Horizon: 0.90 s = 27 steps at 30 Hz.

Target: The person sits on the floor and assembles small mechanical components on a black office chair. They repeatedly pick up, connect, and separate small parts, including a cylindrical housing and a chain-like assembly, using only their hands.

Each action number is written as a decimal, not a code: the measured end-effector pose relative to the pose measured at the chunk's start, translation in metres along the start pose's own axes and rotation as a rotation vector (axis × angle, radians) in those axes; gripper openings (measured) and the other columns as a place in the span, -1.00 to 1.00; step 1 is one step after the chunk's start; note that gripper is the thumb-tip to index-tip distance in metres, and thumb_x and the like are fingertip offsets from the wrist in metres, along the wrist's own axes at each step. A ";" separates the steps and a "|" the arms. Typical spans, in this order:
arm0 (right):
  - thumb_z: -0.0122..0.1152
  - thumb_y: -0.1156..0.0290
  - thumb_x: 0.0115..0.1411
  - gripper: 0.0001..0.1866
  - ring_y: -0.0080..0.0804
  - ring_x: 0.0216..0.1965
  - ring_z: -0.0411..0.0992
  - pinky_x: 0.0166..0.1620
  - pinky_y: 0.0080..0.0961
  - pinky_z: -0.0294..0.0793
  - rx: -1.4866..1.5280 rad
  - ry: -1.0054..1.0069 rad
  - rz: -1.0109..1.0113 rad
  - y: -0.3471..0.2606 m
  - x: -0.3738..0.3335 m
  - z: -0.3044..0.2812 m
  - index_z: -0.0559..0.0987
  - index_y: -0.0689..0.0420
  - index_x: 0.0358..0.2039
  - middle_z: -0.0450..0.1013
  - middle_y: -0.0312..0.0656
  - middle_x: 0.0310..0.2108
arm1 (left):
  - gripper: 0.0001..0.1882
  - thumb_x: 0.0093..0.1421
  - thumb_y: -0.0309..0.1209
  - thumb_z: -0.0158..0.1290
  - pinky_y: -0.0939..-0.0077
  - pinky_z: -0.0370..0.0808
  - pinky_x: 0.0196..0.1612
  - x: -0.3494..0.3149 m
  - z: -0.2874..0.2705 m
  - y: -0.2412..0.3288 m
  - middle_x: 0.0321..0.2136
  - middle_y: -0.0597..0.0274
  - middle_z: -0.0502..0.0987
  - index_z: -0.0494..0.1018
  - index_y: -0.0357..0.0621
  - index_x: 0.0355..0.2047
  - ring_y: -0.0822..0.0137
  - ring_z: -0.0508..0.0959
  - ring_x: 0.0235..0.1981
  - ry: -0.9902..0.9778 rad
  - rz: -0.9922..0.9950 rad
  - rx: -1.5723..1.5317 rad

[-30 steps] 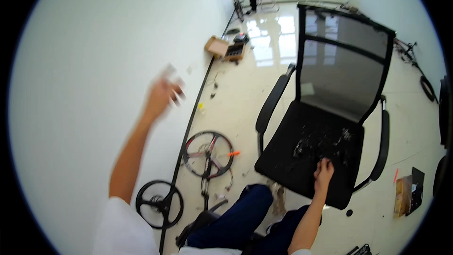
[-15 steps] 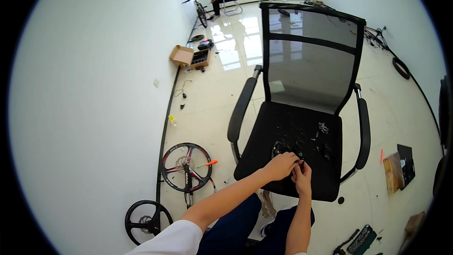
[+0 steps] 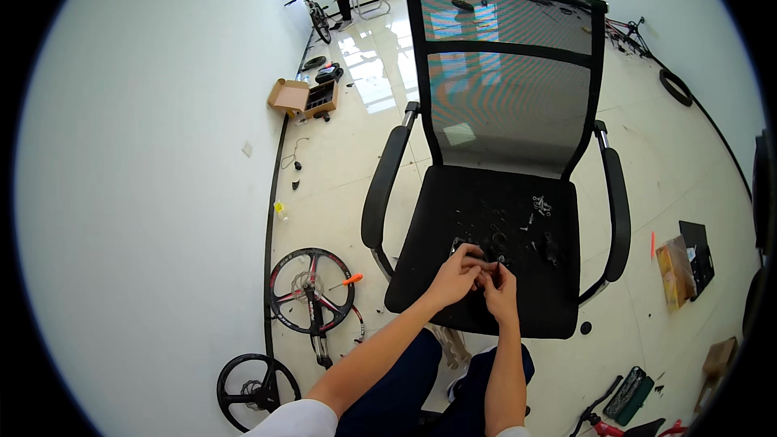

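Over the front of a black chair seat [image 3: 453, 299], my left hand [image 3: 458, 278] and my right hand [image 3: 501, 294] meet with their fingertips together. Both are closed in a pinch around something small and dark, too small and covered to name. Just beyond the fingers lie black parts, partly hidden by my left hand. Farther right on the seat sits a little pile of silver screws [image 3: 541, 206]. A dark lumpy part [image 3: 551, 249] rests nearer me, below the screws.
The chair's armrests [image 3: 384, 186] and mesh back [image 3: 506, 105] surround the seat. Left on the floor are spoked wheels [image 3: 312, 291] and an orange-handled screwdriver [image 3: 351, 279]. An open cardboard box [image 3: 289, 95] stands farther off. At lower right lies a green tool case [image 3: 628, 396]. Someone sits by the window.
The view has shifted, so the chair sits a little farther left and higher. My hands stay together above the seat, with the left fingers now stretched more across toward the right.
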State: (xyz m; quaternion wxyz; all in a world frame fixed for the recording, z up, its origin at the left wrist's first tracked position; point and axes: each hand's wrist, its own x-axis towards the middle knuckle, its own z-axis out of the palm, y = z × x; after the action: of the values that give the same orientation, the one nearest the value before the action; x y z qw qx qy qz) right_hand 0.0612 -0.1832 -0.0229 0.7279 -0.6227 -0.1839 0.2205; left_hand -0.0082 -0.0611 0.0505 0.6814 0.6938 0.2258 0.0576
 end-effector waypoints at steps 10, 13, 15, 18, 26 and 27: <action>0.19 0.48 0.27 -0.92 -0.75 -0.60 0.26 -0.58 -0.76 0.14 0.335 -0.048 0.194 -0.016 -0.010 -0.019 0.54 0.20 -0.26 0.42 -0.36 -0.54 | -0.75 0.25 -0.47 0.09 0.63 0.47 -0.46 0.002 -0.003 0.014 -0.31 0.15 0.62 0.45 -0.29 -0.08 0.52 0.53 -0.53 -0.062 0.086 0.230; 0.18 0.52 0.26 -0.94 -0.71 -0.56 0.31 -0.53 -0.73 0.22 0.227 -0.005 0.189 -0.019 -0.009 -0.016 0.55 0.22 -0.27 0.44 -0.35 -0.52 | -0.72 0.25 -0.43 0.12 0.63 0.44 -0.50 0.002 -0.004 0.005 -0.37 0.14 0.62 0.44 -0.30 -0.07 0.50 0.52 -0.56 -0.032 0.016 0.301; 0.17 0.56 0.24 -0.95 -0.65 -0.50 0.38 -0.43 -0.68 0.31 0.068 0.015 0.042 -0.011 -0.009 -0.010 0.54 0.25 -0.30 0.46 -0.33 -0.50 | -0.70 0.25 -0.41 0.12 0.62 0.43 -0.52 0.003 -0.001 0.000 -0.41 0.13 0.61 0.43 -0.30 -0.06 0.48 0.52 -0.57 -0.003 -0.051 0.227; 0.19 0.57 0.22 -0.95 -0.65 -0.46 0.40 -0.39 -0.67 0.33 -0.034 0.027 -0.046 -0.003 -0.005 -0.009 0.53 0.28 -0.33 0.49 -0.30 -0.48 | -0.60 0.27 -0.42 0.07 0.61 0.43 -0.51 0.006 -0.005 -0.004 -0.41 0.09 0.61 0.33 -0.31 0.07 0.46 0.53 -0.54 0.035 -0.183 0.007; 0.15 0.54 0.26 -0.93 -0.67 -0.52 0.36 -0.43 -0.66 0.32 -0.177 0.001 -0.044 0.003 -0.007 -0.011 0.55 0.26 -0.32 0.46 -0.35 -0.53 | -0.52 0.28 -0.45 0.03 0.59 0.50 -0.34 0.002 0.008 0.001 -0.13 0.04 0.58 0.27 -0.26 0.19 0.41 0.59 -0.37 -0.063 0.056 0.032; 0.15 0.52 0.26 -0.93 -0.68 -0.54 0.35 -0.46 -0.68 0.30 -0.192 0.000 -0.043 -0.001 -0.008 -0.009 0.55 0.26 -0.32 0.46 -0.35 -0.54 | -0.53 0.28 -0.44 0.02 0.56 0.51 -0.30 0.003 0.006 0.002 -0.09 0.04 0.57 0.28 -0.25 0.18 0.39 0.59 -0.36 -0.036 0.107 0.116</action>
State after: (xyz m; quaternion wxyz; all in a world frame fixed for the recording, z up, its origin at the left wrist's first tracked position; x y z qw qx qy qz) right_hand 0.0602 -0.1953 -0.0233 0.6692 -0.6856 -0.2176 0.1864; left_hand -0.0026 -0.0653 0.0517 0.6399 0.7443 0.1789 0.0680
